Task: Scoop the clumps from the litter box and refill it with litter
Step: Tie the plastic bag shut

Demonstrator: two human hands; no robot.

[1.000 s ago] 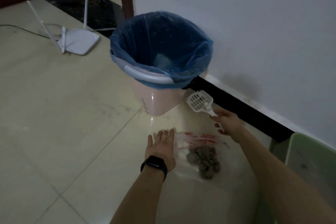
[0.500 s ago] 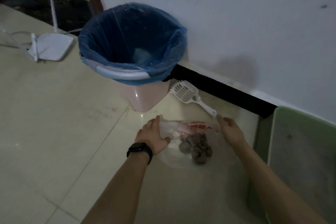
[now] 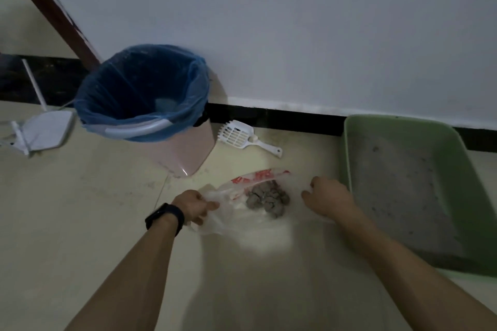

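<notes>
A clear plastic bag (image 3: 250,212) with red print lies on the floor and carries a pile of grey clumps (image 3: 267,197). My left hand (image 3: 195,205) pinches the bag's left edge. My right hand (image 3: 326,197), fingers curled, is at the bag's right edge beside the green litter box (image 3: 357,158); whether it grips the film is unclear. Grey litter covers the box's floor. The white slotted scoop (image 3: 239,136) lies on the floor by the wall, apart from both hands.
A pink bin with a blue liner (image 3: 142,94) stands left of the scoop against the wall. A white router (image 3: 44,130) with antennas lies at the far left. A dark skirting strip (image 3: 282,119) runs along the white wall.
My right hand let go of the scoop, which now lies on the floor, and dropped to the bag's right edge. My left hand went from flat on the bag to pinching its edge.
</notes>
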